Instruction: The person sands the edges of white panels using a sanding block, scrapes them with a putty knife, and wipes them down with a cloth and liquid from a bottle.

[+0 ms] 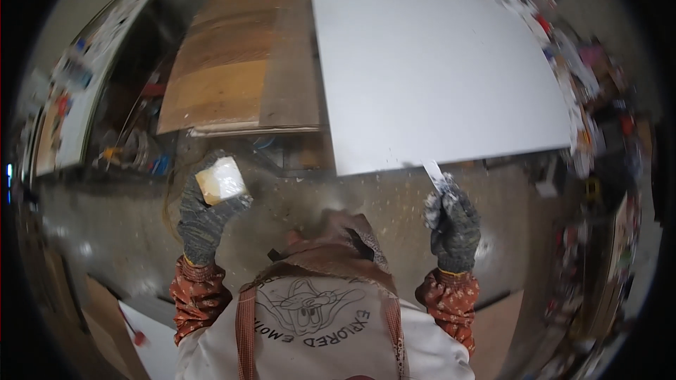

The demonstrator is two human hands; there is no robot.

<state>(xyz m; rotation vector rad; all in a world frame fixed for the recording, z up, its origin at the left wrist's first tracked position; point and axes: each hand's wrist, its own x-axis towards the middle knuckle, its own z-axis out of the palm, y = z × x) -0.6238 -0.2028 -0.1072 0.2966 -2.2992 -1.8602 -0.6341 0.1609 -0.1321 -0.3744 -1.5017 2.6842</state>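
My left hand (pixel 204 214), in a dark grey knit glove, is closed around a small square board (pixel 215 186). White paste covers part of its yellowish top. On the right side my right hand (pixel 453 229), gloved alike, grips a putty knife (pixel 432 171); its pale, narrow blade points up toward the near edge of a large white panel (pixel 436 77). Whether the blade tip touches that edge I cannot tell. White smears mark the right glove's fingers. Most of the knife's handle is hidden inside the fist.
Brown wooden boards (pixel 232 49) lie left of the white panel on the same worktable. A long, cluttered side bench (pixel 105 77) stands at far left. Bags and mixed items (pixel 591 91) crowd the right. Sheets (pixel 144 334) lean at lower left, above the concrete floor (pixel 120 225).
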